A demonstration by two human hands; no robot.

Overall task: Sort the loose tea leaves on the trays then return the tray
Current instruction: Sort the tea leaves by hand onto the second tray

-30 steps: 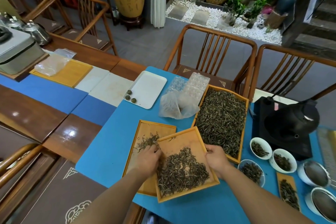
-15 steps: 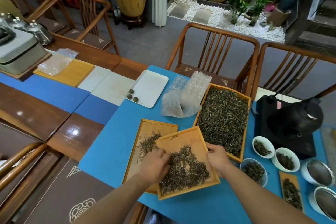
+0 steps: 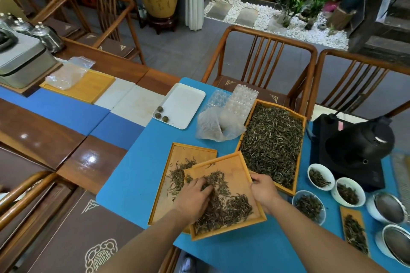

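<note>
Fingers of the left hand (image 3: pixel 193 197) lie spread and nearly straight, pressed down into the loose tea leaves (image 3: pixel 224 204) heaped on the middle tray (image 3: pixel 235 168); they grasp nothing that I can see, only touch and push the pile. Across from it, the right hand (image 3: pixel 263 190) curls round that tray's right rim, thumb on top of the edge and the other fingers tucked under, out of sight.

That tray is a shallow wooden rectangle sitting on the blue mat (image 3: pixel 133 175) close to the person. Its long axis runs away from the person and leans a little to the left, so the far end points toward the white tray (image 3: pixel 186 104). It looks slightly tilted, its left side resting over the edge of the left tray (image 3: pixel 177 153), which carries a thin scatter of leaves. Its far right corner lies just beside the big tray (image 3: pixel 300 139), which is filled nearly edge to edge with leaves.

Leaves on the middle tray bunch toward the near half, leaving bare wood at the far end.
</note>
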